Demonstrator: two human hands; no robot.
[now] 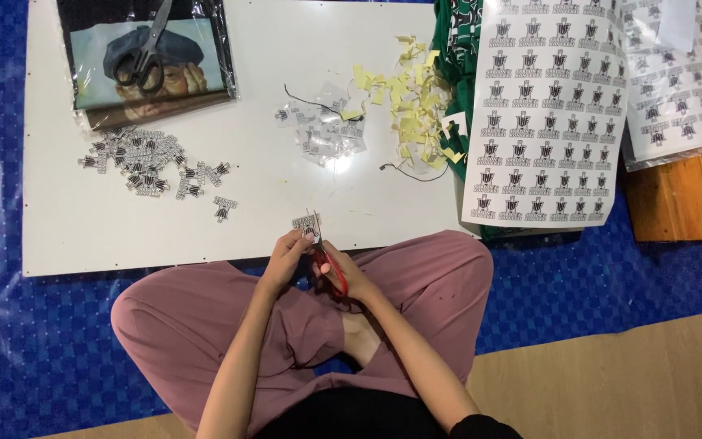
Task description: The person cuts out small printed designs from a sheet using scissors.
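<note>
My left hand [288, 254] pinches a small black-and-white printed sticker piece [305, 223] just above my lap, at the near edge of the white board [75, 236]. My right hand [349, 276] grips red-handled scissors [331, 268], whose blades reach up to the piece. I sit cross-legged in pink trousers. A heap of cut-out stickers [146, 161] lies on the board to the left.
Black scissors [146, 55] rest on a bagged printed picture [149, 61] at the back left. Clear film scraps [324, 128] and yellow paper scraps [413, 106] lie mid-board. Printed sticker sheets [548, 110] cover green fabric at right, beside a wooden block [674, 199]. Blue plastic sheeting [34, 341] covers the floor.
</note>
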